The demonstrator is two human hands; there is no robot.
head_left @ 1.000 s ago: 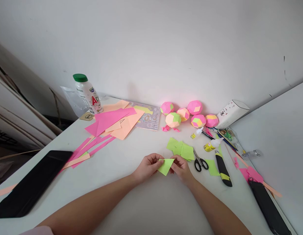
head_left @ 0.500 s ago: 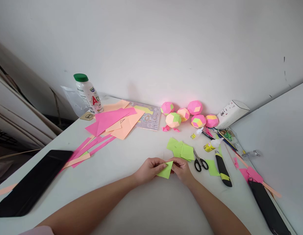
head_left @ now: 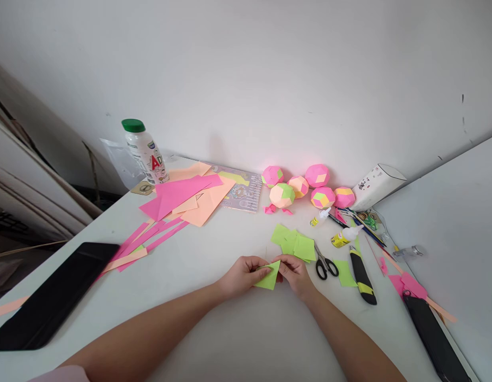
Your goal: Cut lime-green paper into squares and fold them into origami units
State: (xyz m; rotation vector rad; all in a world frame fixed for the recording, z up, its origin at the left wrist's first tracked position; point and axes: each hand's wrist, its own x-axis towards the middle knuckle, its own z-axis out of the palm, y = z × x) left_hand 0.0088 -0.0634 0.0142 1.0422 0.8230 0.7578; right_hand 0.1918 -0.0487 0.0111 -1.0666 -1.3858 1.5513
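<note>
A small piece of green paper (head_left: 271, 278) is held between my two hands above the table. My left hand (head_left: 246, 276) pinches it with the thumb laid on its face. At its upper right corner, my right hand (head_left: 294, 273) has thumb and fingers closed on the edge; some fingertips are hidden behind the paper. Just beyond my right hand lies a loose pile of green paper squares (head_left: 304, 247). Beside the pile are black-handled scissors (head_left: 326, 268), with another green square (head_left: 344, 272) to their right.
Several paper balls (head_left: 323, 197) sit by the wall, near glue bottles (head_left: 346, 236). A utility knife (head_left: 362, 277) and a black phone (head_left: 435, 334) lie right. Pink and peach sheets (head_left: 182, 197), a white bottle (head_left: 146, 154) and a black tablet (head_left: 55, 297) occupy the left.
My hands keep their grip on the green paper, with only a very slight shift of the fingers. The rest of the table stays as it was.
</note>
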